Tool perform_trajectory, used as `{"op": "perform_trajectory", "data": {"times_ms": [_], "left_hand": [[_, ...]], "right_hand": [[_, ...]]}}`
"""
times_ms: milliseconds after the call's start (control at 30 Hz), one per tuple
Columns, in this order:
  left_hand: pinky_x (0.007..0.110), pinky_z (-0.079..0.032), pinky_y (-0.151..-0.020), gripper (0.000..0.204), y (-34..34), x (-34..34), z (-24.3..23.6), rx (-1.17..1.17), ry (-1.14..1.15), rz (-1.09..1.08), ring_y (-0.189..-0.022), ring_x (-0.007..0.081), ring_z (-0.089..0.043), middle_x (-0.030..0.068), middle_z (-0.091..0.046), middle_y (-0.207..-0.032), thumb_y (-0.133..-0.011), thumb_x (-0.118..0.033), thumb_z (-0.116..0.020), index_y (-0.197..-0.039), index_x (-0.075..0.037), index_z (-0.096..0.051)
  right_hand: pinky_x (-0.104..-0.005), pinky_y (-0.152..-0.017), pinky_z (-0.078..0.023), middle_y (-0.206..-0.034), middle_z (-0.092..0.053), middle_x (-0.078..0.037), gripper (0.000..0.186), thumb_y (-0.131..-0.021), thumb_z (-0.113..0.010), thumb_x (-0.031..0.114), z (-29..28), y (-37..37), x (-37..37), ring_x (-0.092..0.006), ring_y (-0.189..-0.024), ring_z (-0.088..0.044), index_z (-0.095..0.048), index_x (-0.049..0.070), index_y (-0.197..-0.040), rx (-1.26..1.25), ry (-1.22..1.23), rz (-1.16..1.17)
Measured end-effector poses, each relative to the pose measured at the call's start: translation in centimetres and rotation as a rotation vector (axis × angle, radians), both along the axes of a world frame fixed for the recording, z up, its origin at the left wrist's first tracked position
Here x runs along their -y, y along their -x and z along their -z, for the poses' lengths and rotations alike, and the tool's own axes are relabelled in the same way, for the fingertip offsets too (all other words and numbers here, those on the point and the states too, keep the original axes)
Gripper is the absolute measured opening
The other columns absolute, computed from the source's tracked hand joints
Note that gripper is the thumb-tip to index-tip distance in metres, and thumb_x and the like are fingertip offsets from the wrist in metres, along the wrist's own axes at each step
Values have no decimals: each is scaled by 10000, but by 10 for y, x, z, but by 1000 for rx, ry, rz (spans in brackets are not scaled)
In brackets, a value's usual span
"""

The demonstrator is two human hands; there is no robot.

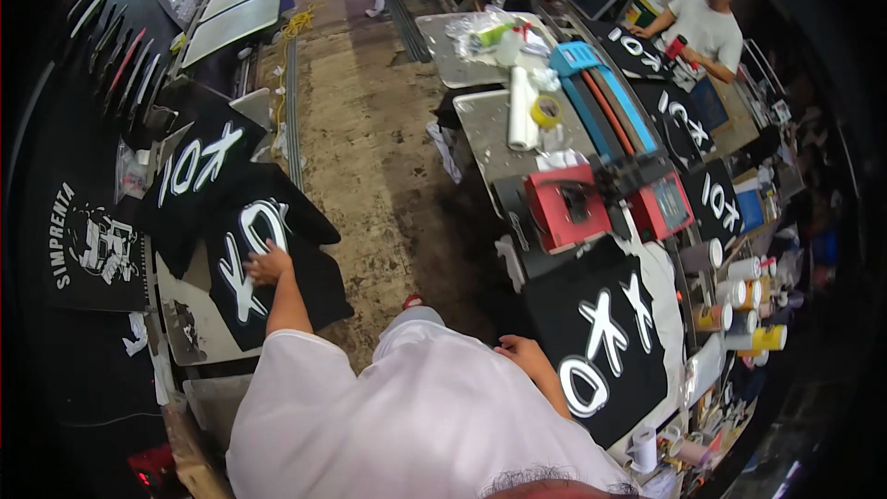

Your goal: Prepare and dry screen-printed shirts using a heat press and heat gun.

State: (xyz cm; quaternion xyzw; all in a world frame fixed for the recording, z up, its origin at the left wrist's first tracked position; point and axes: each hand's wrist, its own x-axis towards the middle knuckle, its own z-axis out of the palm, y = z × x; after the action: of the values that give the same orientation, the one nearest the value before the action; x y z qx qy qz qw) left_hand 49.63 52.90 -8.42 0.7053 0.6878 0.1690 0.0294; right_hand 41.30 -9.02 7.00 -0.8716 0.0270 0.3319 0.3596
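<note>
Garment of thin-looking black cloth [309, 279] with broad white print [242, 294] lies over the flat, pale grey board [185, 286] on your left; your left hand [268, 265] touches the print, fingers spread. It should handle light and limp, best held by unprinted edges. Your right hand [525, 356] curls loosely; its grip I cannot tell.
</note>
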Motion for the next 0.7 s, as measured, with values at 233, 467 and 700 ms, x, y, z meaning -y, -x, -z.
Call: {"op": "perform_trajectory", "data": {"times_ms": [233, 467, 700], "left_hand": [[687, -189, -1192, 908, 54, -46, 11, -137, 260, -242, -1551, 396, -196, 216, -215, -1683, -964, -678, -479, -1599, -50, -314], [695, -160, -1195, 886, 38, -41, -16, -116, 291, -249, -1557, 428, -169, 283, -160, -1678, -939, -557, -599, -1597, -38, -312], [466, -394, -1114, 602, -112, -56, -67, 556, -140, 507, -1315, 415, -492, 255, -469, -1444, -868, -86, -738, -1403, 14, -478]], "right_hand": [[-385, -904, -572, -1106, -747, -213, 522, -901, -750, 401, 30, -131, -95, -344, -1012, -734, -708, -26, -1197, 118, -52, -278], [-398, -937, -538, -1132, -741, -187, 443, -928, -714, 417, 65, -289, -221, -358, -1059, -703, -748, 9, -1098, 82, -235, -536], [-353, -850, -545, -1019, -763, -138, 466, -931, -738, 362, 113, -433, -338, -230, -930, -716, -713, -8, -1212, -90, -320, -381]]}}
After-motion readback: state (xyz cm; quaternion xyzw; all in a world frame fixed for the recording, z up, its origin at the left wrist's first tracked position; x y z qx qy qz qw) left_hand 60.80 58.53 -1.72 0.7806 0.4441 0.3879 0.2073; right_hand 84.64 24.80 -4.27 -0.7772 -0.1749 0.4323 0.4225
